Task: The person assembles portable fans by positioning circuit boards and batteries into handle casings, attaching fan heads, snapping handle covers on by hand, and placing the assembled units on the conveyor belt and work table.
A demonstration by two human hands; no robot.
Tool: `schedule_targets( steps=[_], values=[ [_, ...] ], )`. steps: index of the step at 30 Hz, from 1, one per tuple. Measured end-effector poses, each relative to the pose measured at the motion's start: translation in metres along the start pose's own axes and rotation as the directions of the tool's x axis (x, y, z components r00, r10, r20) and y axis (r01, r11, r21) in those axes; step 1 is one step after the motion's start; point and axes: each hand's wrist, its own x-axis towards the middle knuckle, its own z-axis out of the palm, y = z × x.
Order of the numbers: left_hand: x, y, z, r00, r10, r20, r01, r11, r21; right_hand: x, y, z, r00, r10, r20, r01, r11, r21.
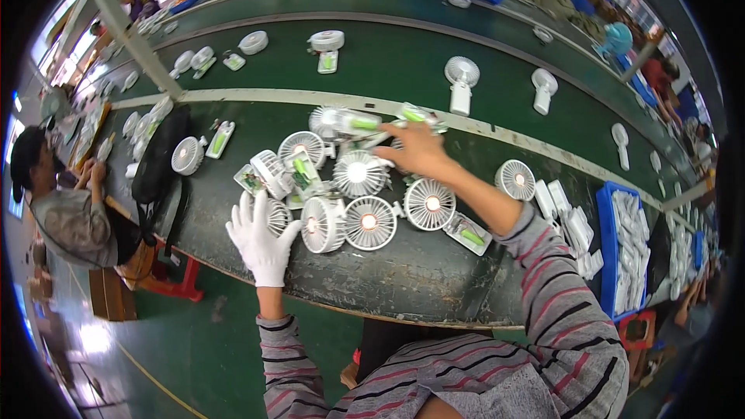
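Note:
On the dark workbench lies a cluster of white handheld fans, several with opened handles showing green battery cells. My left hand, in a white glove, has its fingers spread at the cluster's left edge, over part of a round fan head. My bare right hand reaches over the far side, thumb and fingers apart. Its fingertips are close to an opened fan handle; contact is unclear. Nearer me lie a fan head and another fan with its opened handle.
White handle shells lie at the right, beside a blue bin filled with white parts. A black bag rests at the left. Beyond a pale rail, a green conveyor carries fans. A co-worker sits at the left.

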Motion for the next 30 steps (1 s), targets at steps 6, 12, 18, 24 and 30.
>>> schedule_targets(
  steps=[6, 12, 18, 24, 30],
  values=[
    [0.021, -0.019, 0.009, 0.996, -0.04, -0.077, 0.053, 0.984, 0.171, 0.003, -0.072, 0.037, 0.956, -0.285, -0.068, 0.293, 0.941, 0.169],
    [0.002, -0.025, -0.004, 0.971, -0.106, -0.213, 0.109, 0.994, 0.007, -0.035, -0.015, -0.022, 0.884, -0.358, -0.3, 0.408, 0.905, 0.122],
    [-0.035, 0.04, -0.01, 0.966, -0.083, -0.243, -0.049, 0.871, -0.489, -0.127, 0.159, -0.076, 0.946, 0.103, -0.308, -0.111, 0.994, -0.01],
    [0.025, 0.029, 0.02, 0.929, -0.095, -0.357, 0.085, 0.995, -0.044, -0.176, 0.169, -0.074, 0.977, 0.191, -0.096, -0.166, 0.961, 0.222],
    [0.045, 0.017, -0.018, 0.914, 0.052, -0.403, 0.123, 0.91, 0.397, -0.194, 0.15, -0.093, 0.984, 0.168, -0.055, -0.131, 0.903, 0.41]
  ],
)
